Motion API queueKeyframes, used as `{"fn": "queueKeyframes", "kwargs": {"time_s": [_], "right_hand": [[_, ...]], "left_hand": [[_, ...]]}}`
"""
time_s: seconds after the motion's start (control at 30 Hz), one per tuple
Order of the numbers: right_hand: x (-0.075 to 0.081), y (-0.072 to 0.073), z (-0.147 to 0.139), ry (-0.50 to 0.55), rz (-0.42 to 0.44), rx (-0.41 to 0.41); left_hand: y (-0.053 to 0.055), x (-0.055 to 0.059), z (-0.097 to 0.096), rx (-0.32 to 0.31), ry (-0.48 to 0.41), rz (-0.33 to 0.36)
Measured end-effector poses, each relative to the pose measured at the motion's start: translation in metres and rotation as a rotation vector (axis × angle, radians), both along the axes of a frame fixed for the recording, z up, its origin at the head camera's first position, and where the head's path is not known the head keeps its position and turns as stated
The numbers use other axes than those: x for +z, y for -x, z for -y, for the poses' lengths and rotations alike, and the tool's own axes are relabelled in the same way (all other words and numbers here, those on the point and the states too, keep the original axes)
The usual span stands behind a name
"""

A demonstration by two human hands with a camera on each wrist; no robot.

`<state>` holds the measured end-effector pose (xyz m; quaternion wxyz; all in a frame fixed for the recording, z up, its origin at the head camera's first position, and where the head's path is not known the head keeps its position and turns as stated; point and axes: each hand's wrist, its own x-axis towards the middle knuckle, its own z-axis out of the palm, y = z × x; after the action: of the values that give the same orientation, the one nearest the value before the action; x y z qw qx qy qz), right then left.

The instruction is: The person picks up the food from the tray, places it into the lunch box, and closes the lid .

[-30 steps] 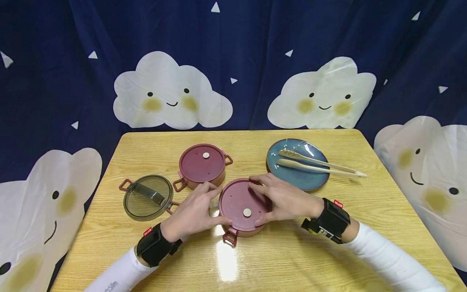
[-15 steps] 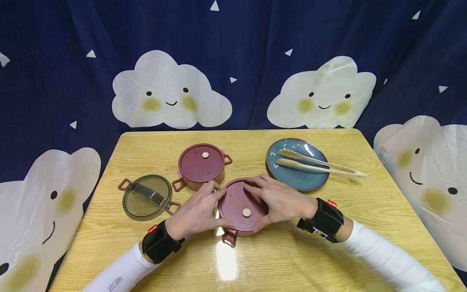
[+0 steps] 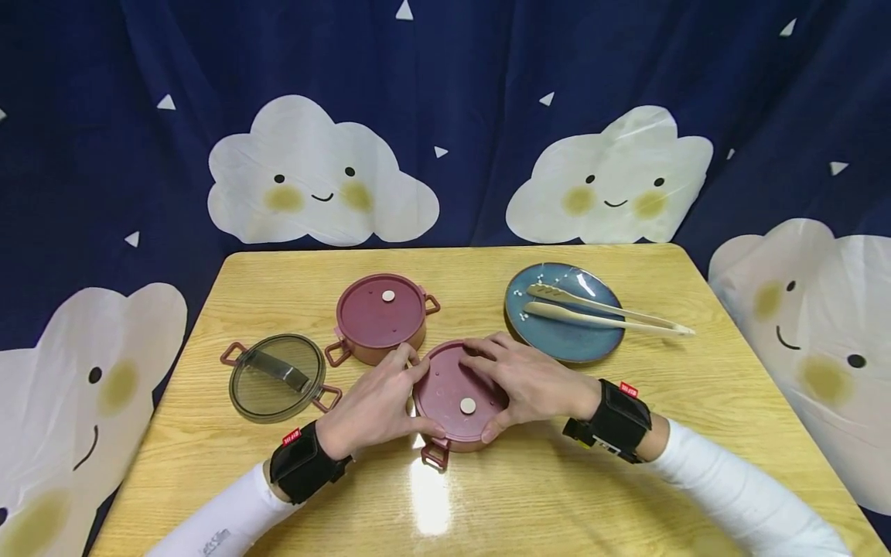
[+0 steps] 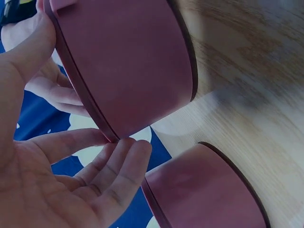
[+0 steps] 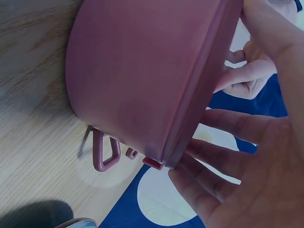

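A dark-red two-handled pot (image 4: 128, 61) stands upright at the middle of the table, with a matching flat lid (image 3: 448, 379) bearing a white round dot. My left hand (image 3: 379, 402) grips the lid's left rim between thumb and fingers. On the opposite side, my right hand (image 3: 529, 379) holds the rim, its thumb at the near edge and fingertips over the far edge. In both wrist views the lid sits flush on the pot. Behind it to the left is a second dark-red pot (image 3: 390, 352), also lidded, close to my left fingers.
At left lies a round see-through lid or shallow pan (image 3: 267, 391) with a dark strip across it and red handles either side. A blue plate (image 3: 557, 344) at the back right bears pale tongs (image 3: 592, 319) whose end juts past its rim. The wooden table (image 3: 592, 503) extends toward me.
Both hands stay on the near pot's lid. My right hand has shifted slightly left and its fingers sit closer in. The whole view has drifted a little.
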<state>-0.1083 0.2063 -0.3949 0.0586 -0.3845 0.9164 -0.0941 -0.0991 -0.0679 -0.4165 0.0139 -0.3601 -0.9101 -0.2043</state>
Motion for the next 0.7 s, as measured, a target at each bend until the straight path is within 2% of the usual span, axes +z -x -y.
{"fn": "queueKeyframes", "kwargs": {"time_s": [0.2, 0.7], "right_hand": [[-0.001, -0.002, 0.000, -0.003, -0.009, -0.001], [-0.011, 0.002, -0.009, 0.055, -0.028, 0.021]], "left_hand": [[-0.003, -0.003, 0.002, 0.012, 0.012, -0.048], [-0.006, -0.004, 0.005, 0.008, 0.021, -0.001]]}}
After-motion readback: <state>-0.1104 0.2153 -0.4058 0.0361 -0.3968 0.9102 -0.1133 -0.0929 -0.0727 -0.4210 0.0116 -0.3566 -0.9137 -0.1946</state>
